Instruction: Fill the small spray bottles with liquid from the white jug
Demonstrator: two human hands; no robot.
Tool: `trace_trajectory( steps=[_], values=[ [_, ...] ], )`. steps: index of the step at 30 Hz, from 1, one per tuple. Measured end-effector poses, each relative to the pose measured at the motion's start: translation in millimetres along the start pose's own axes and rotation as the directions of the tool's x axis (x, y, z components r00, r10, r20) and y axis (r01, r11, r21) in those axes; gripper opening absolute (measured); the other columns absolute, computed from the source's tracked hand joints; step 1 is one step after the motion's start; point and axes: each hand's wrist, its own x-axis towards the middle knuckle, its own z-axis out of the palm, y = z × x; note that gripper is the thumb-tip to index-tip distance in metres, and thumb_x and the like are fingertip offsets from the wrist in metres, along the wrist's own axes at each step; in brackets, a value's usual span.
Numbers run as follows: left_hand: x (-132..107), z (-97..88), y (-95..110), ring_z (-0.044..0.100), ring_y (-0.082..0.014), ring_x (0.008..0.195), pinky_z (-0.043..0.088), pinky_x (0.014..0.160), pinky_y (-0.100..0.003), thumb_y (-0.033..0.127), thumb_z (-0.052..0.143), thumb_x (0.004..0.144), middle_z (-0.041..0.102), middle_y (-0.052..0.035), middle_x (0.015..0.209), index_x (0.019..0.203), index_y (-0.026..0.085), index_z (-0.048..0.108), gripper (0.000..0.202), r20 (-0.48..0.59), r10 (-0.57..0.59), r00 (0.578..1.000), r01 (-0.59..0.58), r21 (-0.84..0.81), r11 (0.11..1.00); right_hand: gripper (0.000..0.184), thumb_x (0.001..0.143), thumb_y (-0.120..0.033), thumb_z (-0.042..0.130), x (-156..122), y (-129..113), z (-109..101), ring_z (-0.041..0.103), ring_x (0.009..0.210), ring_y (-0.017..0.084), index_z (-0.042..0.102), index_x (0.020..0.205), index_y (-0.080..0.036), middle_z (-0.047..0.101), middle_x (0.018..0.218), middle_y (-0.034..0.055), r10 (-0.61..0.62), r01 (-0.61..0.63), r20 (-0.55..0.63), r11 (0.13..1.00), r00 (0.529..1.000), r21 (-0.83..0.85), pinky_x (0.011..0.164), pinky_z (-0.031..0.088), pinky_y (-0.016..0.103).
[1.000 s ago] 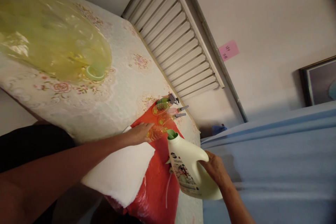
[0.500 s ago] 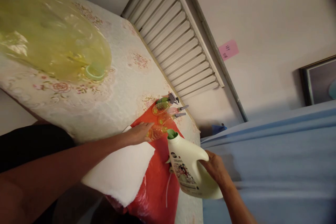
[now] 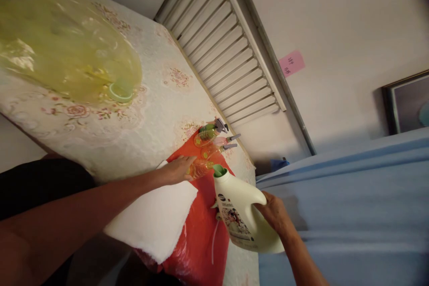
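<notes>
My right hand [image 3: 274, 212] is closed around the handle of a large cream jug [image 3: 239, 219] with a printed label. The jug's green spout [image 3: 219, 170] is at the mouth of a small clear bottle [image 3: 200, 169] that looks yellowish; whether liquid is flowing I cannot make out. Around that bottle's lower part, my left hand [image 3: 181, 170] is closed, some fingers hidden. Just beyond stand a spray bottle [image 3: 208, 134] with a dark trigger head and two clear bottles with grey tops [image 3: 216, 152]. A green trigger sprayer with a thin tube [image 3: 213, 246] shows partly behind the jug.
Red plastic sheeting [image 3: 201, 232] covers part of the flowered tablecloth [image 3: 157, 129], and a white cloth [image 3: 157, 219] lies over it. At the upper left is a big yellow plastic bag [image 3: 67, 49]. A radiator [image 3: 221, 44] and a blue curtain [image 3: 345, 201] border the table.
</notes>
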Motion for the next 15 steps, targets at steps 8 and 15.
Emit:
trace_trajectory(
  steps=[8, 15],
  values=[
    [-2.3, -6.0, 7.1, 0.052, -0.0361, 0.124, 0.043, 0.103, -0.045, 0.033, 0.068, 0.078, 0.058, -0.0148, 0.137, 0.145, 0.019, 0.04, 0.074, 0.004, -0.012, 1.0, 0.012, 0.016, 1.0, 0.028, 0.078, -0.04, 0.054, -1.6, -1.0, -1.1, 0.067, 0.077, 0.024, 0.069, 0.08, -0.017, 0.073, 0.074, 0.0041, -0.01, 0.009, 0.01, 1.0, 1.0, 0.027, 0.063, 0.044, 0.027],
    [-2.5, -8.0, 8.7, 0.051, -0.0355, 0.125, 0.042, 0.103, -0.044, 0.033, 0.07, 0.078, 0.057, -0.0139, 0.137, 0.145, 0.02, 0.039, 0.076, 0.014, 0.004, 1.0, -0.004, 0.004, 1.0, 0.03, 0.077, -0.039, 0.053, -0.3, -1.5, -1.6, 0.067, 0.076, 0.024, 0.071, 0.083, -0.016, 0.073, 0.074, 0.0043, -0.014, 0.014, 0.006, 1.0, 1.0, -0.007, 0.063, 0.044, 0.028]
  ],
)
